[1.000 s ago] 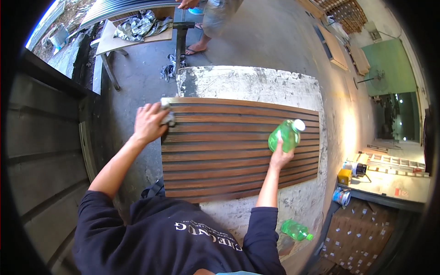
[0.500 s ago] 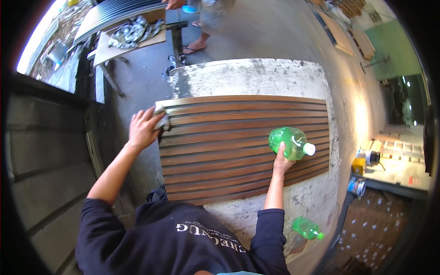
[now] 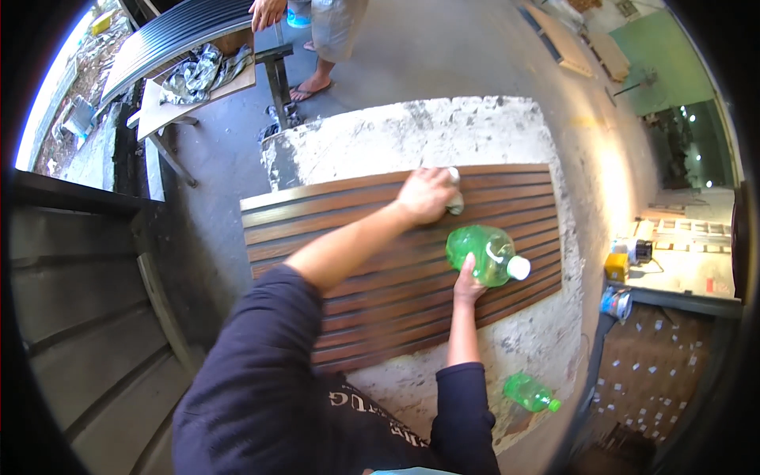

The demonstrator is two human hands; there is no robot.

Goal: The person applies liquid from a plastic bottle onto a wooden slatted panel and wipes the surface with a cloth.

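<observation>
A brown slatted wood panel [image 3: 364,273] with dark grooves lies flat on a worn, white-stained table [image 3: 396,134]. My left hand [image 3: 427,195] is closed around a crumpled pale rag [image 3: 454,194] and presses it on the panel's far slats, right of the middle. In my right hand [image 3: 469,286] is a large green plastic bottle [image 3: 483,252] with a white cap, tilted over the panel's right half. The fingers under the bottle are mostly hidden. A smaller green bottle [image 3: 530,391] lies on the table's near right part.
At the far left another person's hand [image 3: 267,13] rests by a dark ribbed panel [image 3: 170,39] on a stand. A camouflage cloth [image 3: 194,75] lies on a board beneath it. To the right are a metal can [image 3: 616,303] and a yellow box [image 3: 617,267].
My left hand has swept the rag rightward from the panel's far left corner to right of its middle. The right hand still holds the bottle. The view has shifted slightly.
</observation>
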